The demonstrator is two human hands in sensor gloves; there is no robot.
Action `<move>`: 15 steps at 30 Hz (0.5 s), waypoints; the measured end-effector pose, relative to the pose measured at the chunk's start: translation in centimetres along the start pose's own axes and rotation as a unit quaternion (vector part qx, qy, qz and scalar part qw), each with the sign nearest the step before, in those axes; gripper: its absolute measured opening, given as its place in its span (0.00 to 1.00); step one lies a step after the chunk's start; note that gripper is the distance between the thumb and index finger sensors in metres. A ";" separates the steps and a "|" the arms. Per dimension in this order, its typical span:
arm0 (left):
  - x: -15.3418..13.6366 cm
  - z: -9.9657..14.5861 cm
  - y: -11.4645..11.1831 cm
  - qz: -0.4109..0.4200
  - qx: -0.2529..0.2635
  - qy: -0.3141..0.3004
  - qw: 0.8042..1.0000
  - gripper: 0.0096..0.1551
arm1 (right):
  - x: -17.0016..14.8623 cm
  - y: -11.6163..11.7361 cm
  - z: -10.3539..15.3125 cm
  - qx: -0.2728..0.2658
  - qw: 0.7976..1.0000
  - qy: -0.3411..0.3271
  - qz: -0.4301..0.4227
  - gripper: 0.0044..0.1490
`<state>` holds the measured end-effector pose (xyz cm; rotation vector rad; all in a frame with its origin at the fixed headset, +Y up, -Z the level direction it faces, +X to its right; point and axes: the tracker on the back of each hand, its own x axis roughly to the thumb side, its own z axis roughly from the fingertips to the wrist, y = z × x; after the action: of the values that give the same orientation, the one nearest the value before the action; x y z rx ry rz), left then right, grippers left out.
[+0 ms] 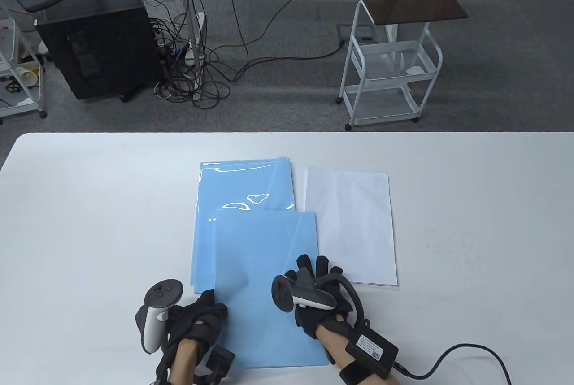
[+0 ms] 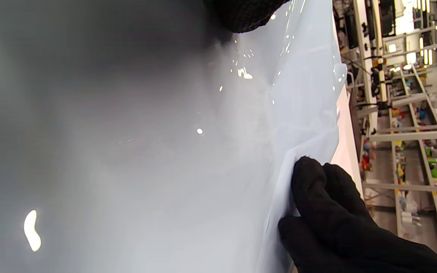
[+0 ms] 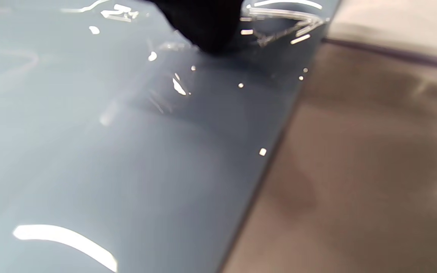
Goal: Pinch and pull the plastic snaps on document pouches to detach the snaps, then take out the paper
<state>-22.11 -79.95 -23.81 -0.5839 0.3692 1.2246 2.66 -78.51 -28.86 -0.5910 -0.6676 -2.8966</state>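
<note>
Your left hand (image 1: pixel 204 313) sits at the near-left edge of the front blue pouch (image 1: pixel 269 286), and in the left wrist view its gloved fingers (image 2: pixel 328 201) curl onto the plastic edge, pinching it so the sheet creases slightly there. Your right hand (image 1: pixel 320 288) lies on the right side of the same pouch, near its right edge, with fingers (image 1: pixel 314 266) reaching forward over the plastic; the tracker on its back covers most of the hand, and the right wrist view shows only a dark fingertip (image 3: pixel 207 26) touching the glossy surface, so I cannot tell whether that hand is pinching the pouch or just pressing it flat. The front pouch lies at the near middle of the white table (image 1: pixel 471 223), overlapping the near part of a stack of blue pouches (image 1: pixel 244 188) that extends farther from you, its shiny top sheet catching reflections. Just to the right of the pouches lies a stack of white paper (image 1: pixel 350 228), its near corner close to your right fingers. A black cable (image 1: pixel 471 358) runs from your right wrist unit across the table's near edge. Beyond the table, on the grey carpet, stand a white rolling cart (image 1: pixel 390 71) with a dark top, a black computer tower (image 1: pixel 98 40), and a tangle of cords (image 1: pixel 193 80).
</note>
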 end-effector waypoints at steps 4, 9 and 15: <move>0.0 0.0 0.0 -0.003 0.004 0.000 1.000 0.29 | -1.3 -0.5 0.3 -0.005 0.999 -0.004 -0.043 0.39; 0.0 -0.1 -0.1 -0.005 0.003 0.000 1.000 0.29 | -3.9 -2.0 2.1 -0.061 0.993 0.018 -0.097 0.48; 0.1 -0.1 -0.1 -0.005 0.002 0.001 1.000 0.30 | -8.1 -3.7 5.3 -0.118 0.980 0.047 -0.151 0.54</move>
<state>-21.99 -79.97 -23.89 -0.5821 0.3695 1.2126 11.24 -72.72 -29.11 -0.4008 -0.4366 -3.2939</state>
